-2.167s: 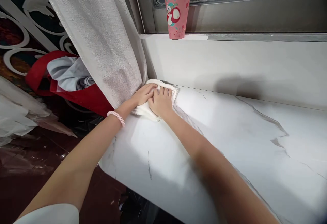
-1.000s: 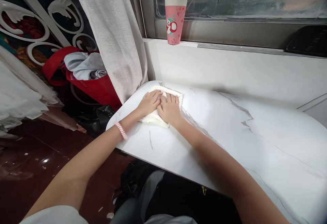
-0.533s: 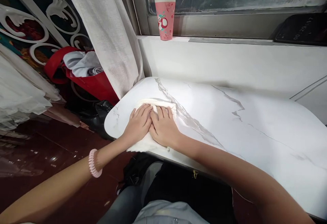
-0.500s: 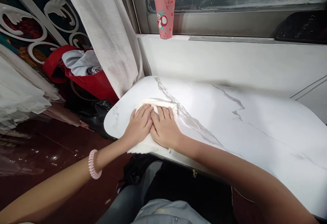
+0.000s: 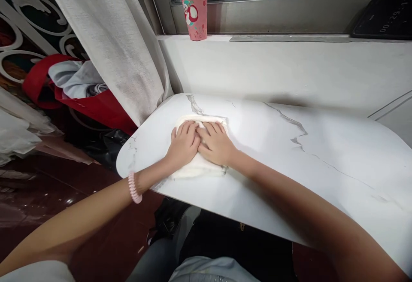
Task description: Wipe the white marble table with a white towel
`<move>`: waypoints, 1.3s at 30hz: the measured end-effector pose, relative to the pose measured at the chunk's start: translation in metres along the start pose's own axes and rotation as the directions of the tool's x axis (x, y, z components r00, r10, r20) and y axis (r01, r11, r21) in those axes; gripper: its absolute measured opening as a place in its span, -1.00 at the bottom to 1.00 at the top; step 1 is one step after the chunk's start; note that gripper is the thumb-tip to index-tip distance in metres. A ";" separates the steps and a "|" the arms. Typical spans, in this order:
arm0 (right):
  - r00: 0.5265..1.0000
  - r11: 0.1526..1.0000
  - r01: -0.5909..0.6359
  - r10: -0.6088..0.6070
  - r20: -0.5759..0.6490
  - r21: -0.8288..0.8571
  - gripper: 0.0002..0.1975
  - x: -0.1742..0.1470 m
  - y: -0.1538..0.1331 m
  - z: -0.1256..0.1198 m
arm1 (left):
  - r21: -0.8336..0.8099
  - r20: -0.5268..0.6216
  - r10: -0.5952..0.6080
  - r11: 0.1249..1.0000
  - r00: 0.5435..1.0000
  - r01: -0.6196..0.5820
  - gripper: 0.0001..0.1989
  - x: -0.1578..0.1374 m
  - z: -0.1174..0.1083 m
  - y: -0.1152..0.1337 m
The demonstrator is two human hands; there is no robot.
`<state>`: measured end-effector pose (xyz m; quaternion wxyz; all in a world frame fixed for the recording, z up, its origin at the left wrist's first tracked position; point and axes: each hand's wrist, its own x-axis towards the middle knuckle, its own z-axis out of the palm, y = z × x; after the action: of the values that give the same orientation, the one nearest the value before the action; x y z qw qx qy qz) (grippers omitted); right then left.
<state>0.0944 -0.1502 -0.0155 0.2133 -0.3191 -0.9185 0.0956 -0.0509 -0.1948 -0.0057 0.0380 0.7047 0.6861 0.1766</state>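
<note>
A folded white cloth [image 5: 201,168] lies on the white, grey-veined tabletop [image 5: 264,157], left of its middle. My left hand [image 5: 183,142] rests palm down on the cloth, fingers stretched out and a little apart. Beside it, my right hand [image 5: 216,143] presses on the same cloth, also open and flat. The two hands touch or overlap at the thumbs. Both palms, and the part of the cloth under them, are hidden. A pink coil band [image 5: 134,187] circles my left wrist.
On the window ledge behind the table stands a pink paper cup [image 5: 194,11]. A dark device with lit digits [image 5: 384,18] is at the far right. A pale curtain [image 5: 119,37] hangs by the table's left end, near a red bag [image 5: 99,106] with grey fabric in it.
Both hands have slid the cloth away from the table's front edge, toward the window and slightly right. The cloth's near end, which was at the edge, now lies on the tabletop. My view has shifted too.
</note>
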 end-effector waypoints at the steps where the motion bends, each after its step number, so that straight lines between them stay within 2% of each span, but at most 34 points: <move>1: 1.000 1.000 -0.016 0.016 -0.005 0.005 -0.53 0.006 0.010 -0.001 | -0.010 -0.012 0.004 1.000 1.000 -0.004 -0.61 0.012 0.003 0.001; 7: 0.993 0.994 -0.105 0.103 -0.054 -0.026 -0.56 0.038 0.065 -0.003 | -0.074 -0.065 0.039 0.996 0.997 -0.044 -0.66 0.085 0.024 0.006; 13: 0.964 0.970 -0.242 0.236 -0.121 -0.037 -0.59 0.062 0.103 -0.004 | -0.111 -0.078 0.159 0.980 0.984 -0.167 -0.69 0.149 0.039 0.003; 17: 0.947 0.958 -0.285 0.279 -0.159 -0.019 -0.61 0.071 0.120 -0.006 | -0.133 -0.073 0.202 0.969 0.977 -0.210 -0.68 0.177 0.045 0.003; 21: 0.931 0.942 -0.333 0.322 -0.172 -0.037 -0.61 0.074 0.126 -0.007 | -0.140 -0.069 0.211 0.966 0.975 -0.219 -0.67 0.191 0.049 0.005; 25: 0.922 0.931 -0.358 0.341 -0.184 -0.068 -0.61 0.071 0.120 -0.009 | -0.135 -0.070 0.204 0.968 0.977 -0.212 -0.66 0.187 0.050 0.009; 29: 0.917 0.921 -0.377 0.357 -0.178 -0.096 -0.60 0.053 0.106 -0.012 | -0.130 -0.058 0.195 0.971 0.979 -0.201 -0.66 0.168 0.049 0.017; 35: 0.929 0.933 -0.336 0.306 -0.206 -0.128 -0.61 0.013 0.081 -0.017 | -0.107 -0.045 0.201 0.973 0.978 -0.205 -0.66 0.122 0.045 0.034; 39: 0.944 0.938 -0.309 0.282 -0.173 -0.155 -0.59 -0.013 0.060 -0.020 | -0.071 -0.016 0.177 0.981 0.984 -0.178 -0.62 0.081 0.036 0.047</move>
<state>0.1455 -0.1109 -0.0209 0.2343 -0.4779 -0.8464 0.0195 0.0046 -0.1107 -0.0097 0.0442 0.7605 0.6138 0.2073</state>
